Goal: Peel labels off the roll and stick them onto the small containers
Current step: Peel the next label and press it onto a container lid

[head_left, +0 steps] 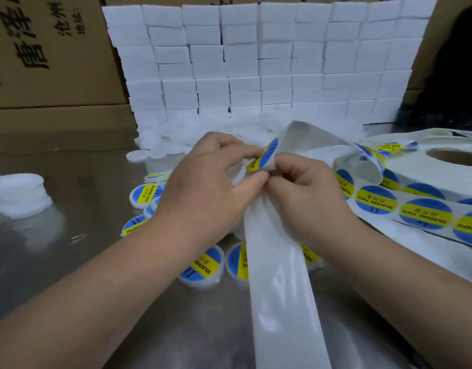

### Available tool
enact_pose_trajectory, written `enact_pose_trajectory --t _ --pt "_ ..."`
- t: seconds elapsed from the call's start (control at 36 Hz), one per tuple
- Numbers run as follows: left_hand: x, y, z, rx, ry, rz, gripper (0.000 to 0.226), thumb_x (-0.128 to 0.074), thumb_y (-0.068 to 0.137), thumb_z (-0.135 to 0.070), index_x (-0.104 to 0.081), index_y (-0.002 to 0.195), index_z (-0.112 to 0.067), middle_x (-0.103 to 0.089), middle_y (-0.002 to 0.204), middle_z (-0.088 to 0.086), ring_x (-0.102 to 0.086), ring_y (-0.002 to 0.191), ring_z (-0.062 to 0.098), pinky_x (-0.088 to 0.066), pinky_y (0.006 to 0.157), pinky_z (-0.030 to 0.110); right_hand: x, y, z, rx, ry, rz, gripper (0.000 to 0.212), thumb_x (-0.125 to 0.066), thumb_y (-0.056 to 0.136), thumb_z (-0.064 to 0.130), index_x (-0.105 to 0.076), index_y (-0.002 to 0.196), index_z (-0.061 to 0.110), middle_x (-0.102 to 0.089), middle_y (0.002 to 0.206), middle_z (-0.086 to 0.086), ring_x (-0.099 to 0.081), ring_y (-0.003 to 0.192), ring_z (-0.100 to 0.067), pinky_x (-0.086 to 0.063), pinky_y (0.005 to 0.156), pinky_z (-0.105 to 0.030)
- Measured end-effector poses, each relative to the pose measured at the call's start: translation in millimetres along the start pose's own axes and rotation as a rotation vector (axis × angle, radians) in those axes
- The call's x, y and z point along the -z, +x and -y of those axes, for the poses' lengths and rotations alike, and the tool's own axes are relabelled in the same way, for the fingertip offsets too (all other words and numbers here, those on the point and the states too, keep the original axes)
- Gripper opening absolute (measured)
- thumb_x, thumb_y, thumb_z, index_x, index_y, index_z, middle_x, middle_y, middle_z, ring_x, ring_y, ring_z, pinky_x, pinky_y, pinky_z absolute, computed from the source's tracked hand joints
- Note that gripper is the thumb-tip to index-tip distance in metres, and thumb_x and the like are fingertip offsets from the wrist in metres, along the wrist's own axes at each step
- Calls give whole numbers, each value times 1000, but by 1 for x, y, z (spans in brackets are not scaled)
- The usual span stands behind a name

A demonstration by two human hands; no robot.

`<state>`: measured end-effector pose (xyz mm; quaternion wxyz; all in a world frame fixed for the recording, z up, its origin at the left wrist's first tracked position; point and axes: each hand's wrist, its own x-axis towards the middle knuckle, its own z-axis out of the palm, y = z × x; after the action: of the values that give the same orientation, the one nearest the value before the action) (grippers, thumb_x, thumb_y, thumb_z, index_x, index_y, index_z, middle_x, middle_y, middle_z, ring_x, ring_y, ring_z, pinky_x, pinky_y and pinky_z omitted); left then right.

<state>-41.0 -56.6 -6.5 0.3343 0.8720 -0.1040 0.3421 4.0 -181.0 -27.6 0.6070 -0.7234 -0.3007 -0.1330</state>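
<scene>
A round blue and yellow label (265,155) stands half peeled from the white backing strip (280,275) at the middle of the view. My left hand (208,187) pinches the label's edge between thumb and fingers. My right hand (304,193) grips the backing strip just beside it. The strip runs back to the label roll (426,171) lying flat at the right, with several labels showing on its loose end. Labelled small containers (203,265) lie on the metal table under my hands. Plain white containers (160,145) are heaped behind.
A wall of stacked white blocks (261,62) stands across the back. Cardboard boxes (48,57) rise at the left. A short stack of white lids (19,193) sits at the left on the steel table (77,262). Something dark (458,75) fills the far right.
</scene>
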Motion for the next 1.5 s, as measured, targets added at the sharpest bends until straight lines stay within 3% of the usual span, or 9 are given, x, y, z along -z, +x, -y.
enact_pose_trajectory --t 0.11,0.25,0.39,0.58,0.72,1.0,1.11,1.28,1.5 --pt "2 -2 7 -51 57 -35 22 -71 76 -33 -66 96 -40 -48 94 -22 -45 97 -5 -31 79 4 -1 -1 1 36 -41 39 44 -51 78 -8 -57 53 28 -53 53 17 -48 55 1 -33 51 -9" --pt "8 -4 11 -30 80 -44 20 -71 73 -33 -63 87 -46 -52 93 -22 -46 96 -4 -32 76 4 -3 -2 3 42 -43 50 34 -52 82 -5 -69 65 20 -64 78 -2 -56 70 -10 -44 63 -24" --pt "17 6 18 209 -78 -234 20 -67 77 -35 -57 63 -45 -56 73 -19 -49 64 -12 -34 59 1 1 2 -2 -26 -105 -46 21 -49 79 1 -66 75 12 -65 74 -9 -51 61 -8 -43 56 -27" --pt "22 12 38 424 -172 -331 25 -53 88 -43 -61 69 -29 -55 62 -9 -44 42 -3 -30 36 7 3 6 -1 13 -189 -223 41 -50 76 12 -39 98 44 -58 93 29 -62 70 -12 -45 62 -28" --pt "18 8 39 406 -137 -279 27 -55 85 -48 -62 71 -26 -55 63 -8 -46 49 -7 -33 44 6 7 2 4 127 -308 -332 57 -49 74 13 -31 113 50 -48 118 13 -52 67 -13 -39 65 -28" --pt "12 6 35 389 -79 -260 31 -65 66 -56 -60 73 -26 -63 86 -5 -57 82 12 -45 67 28 12 1 16 422 -571 -390 41 -49 72 -6 -69 100 17 -33 143 7 -50 94 -3 -48 55 -37" --pt "12 4 34 387 -69 -262 31 -63 67 -56 -59 70 -26 -60 81 -10 -52 79 -3 -36 60 18 12 2 17 497 -604 -409 49 -49 70 -10 -67 108 14 -25 138 10 -46 105 -4 -48 54 -37" --pt "12 4 35 377 -126 -285 32 -64 72 -53 -59 69 -22 -59 70 -5 -50 68 11 -38 58 28 14 1 13 568 -609 -273 29 -47 72 0 -73 77 9 -69 91 3 -59 76 -13 -44 61 -30" --pt "13 -2 29 262 -12 -261 34 -57 61 -62 -55 71 -30 -53 81 -10 -50 73 -1 -36 60 17 9 1 13 93 -304 -102 27 -44 68 24 -61 48 28 -65 61 6 -58 68 -4 -40 57 -13"
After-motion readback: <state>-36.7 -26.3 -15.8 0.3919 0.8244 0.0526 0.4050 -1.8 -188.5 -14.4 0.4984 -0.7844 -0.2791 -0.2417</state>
